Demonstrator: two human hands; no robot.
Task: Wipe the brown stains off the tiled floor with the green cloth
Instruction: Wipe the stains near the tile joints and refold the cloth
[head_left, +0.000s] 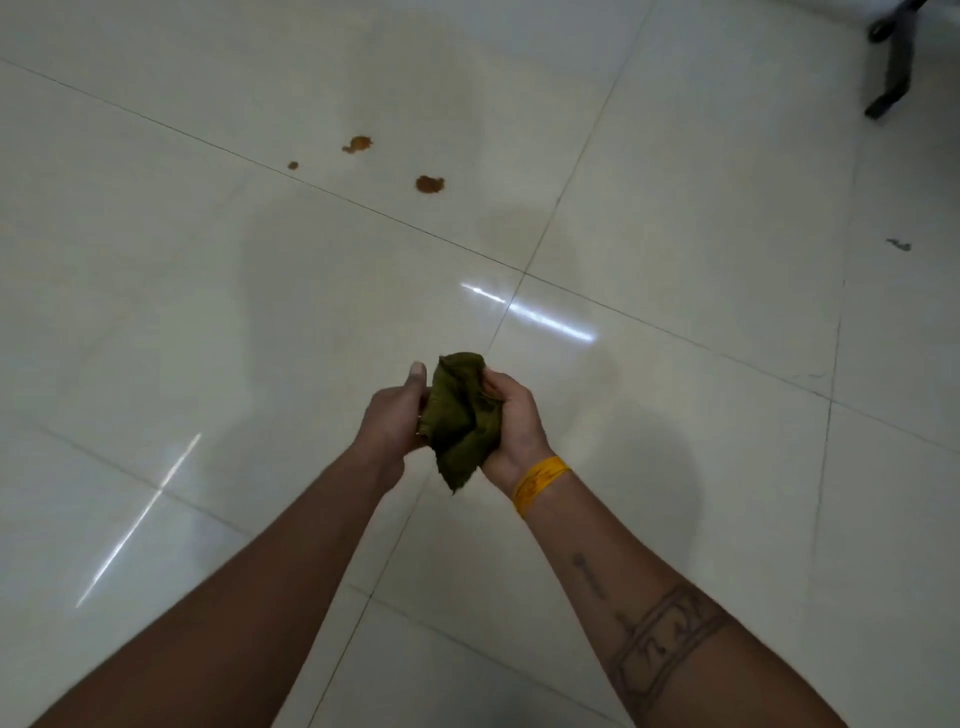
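Observation:
A crumpled olive-green cloth (461, 415) is bunched between both my hands, held in the air above the floor. My left hand (392, 415) grips its left side with the thumb pointing up. My right hand (514, 418), with a yellow band at the wrist, closes on its right side. One corner of the cloth hangs down between my wrists. Three brown stains lie on the white tiled floor (208, 312) well ahead of my hands: a small dot (293, 165), a blot (357, 144) and a rounder blot (429, 184).
Dark grout lines cross the glossy tiles, which reflect streaks of ceiling light. A dark metal furniture leg (892, 67) stands at the top right. A small grey scrap (900, 244) lies on the floor at the right.

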